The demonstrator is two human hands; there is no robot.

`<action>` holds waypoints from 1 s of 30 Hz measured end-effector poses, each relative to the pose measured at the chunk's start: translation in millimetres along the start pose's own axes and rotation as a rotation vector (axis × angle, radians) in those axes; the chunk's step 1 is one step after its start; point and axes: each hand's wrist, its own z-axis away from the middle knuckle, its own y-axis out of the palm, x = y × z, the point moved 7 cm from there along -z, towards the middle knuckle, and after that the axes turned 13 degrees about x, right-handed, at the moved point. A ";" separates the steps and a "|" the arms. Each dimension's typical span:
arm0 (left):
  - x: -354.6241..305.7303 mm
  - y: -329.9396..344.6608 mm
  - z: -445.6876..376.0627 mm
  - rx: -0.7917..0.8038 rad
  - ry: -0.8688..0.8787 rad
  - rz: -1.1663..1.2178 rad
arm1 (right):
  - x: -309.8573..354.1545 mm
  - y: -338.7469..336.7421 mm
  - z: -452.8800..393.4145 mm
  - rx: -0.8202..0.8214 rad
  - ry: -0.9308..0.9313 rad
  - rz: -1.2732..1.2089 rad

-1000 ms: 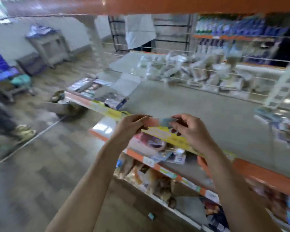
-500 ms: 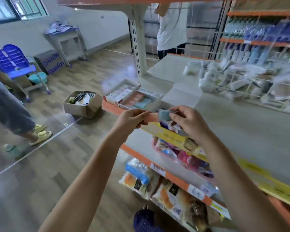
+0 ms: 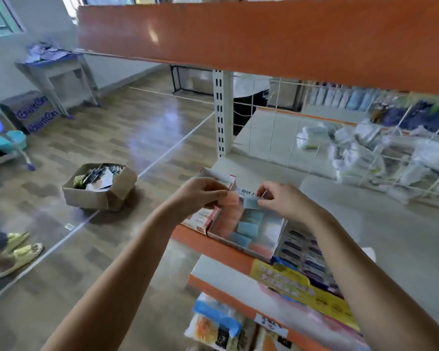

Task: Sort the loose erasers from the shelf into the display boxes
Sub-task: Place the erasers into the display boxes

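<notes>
While both hands' fingers (image 3: 219, 192) pinch erasers (image 3: 232, 198), the grey shelf (image 3: 390, 236) overlooks wood flooring (image 3: 127, 138).

Left hand (image 3: 200, 193) and right hand (image 3: 281, 201) were bare: no gloves, rings or watch visible. Both forearms were uncovered to frame's lower edge; no sleeves showed. Picture slightly blurred.

Daylight from the window (image 3: 0, 19) at the upper left fills the room brightly, leaving pale glare streaks on the floor (image 3: 147, 138). Motion blur softens the whole frame, most heavily the packets (image 3: 370, 153) behind the wire grid. Wide-angle distortion bows the orange shelf edge (image 3: 264, 39) overhead.
</notes>
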 end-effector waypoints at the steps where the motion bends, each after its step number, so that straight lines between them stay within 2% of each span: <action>1: -0.2 -1.7 -6.7 0.044 0.009 -0.030 | 0.7 2.1 -3.6 0.015 0.027 0.032; 5: -1.8 -2.4 -32.2 0.225 0.042 -0.164 | -1.5 12.1 -8.5 0.026 0.143 0.051; 15: -5.8 17.4 -61.4 0.554 0.102 -0.160 | -2.2 28.8 -5.9 -0.016 0.347 0.061; 23: -7.2 20.7 -67.4 0.573 0.151 -0.212 | -2.9 33.4 -5.0 0.085 0.354 0.044; 30: -14.5 19.5 -68.9 0.558 0.178 -0.246 | 0.1 28.3 -6.5 0.106 0.317 -0.014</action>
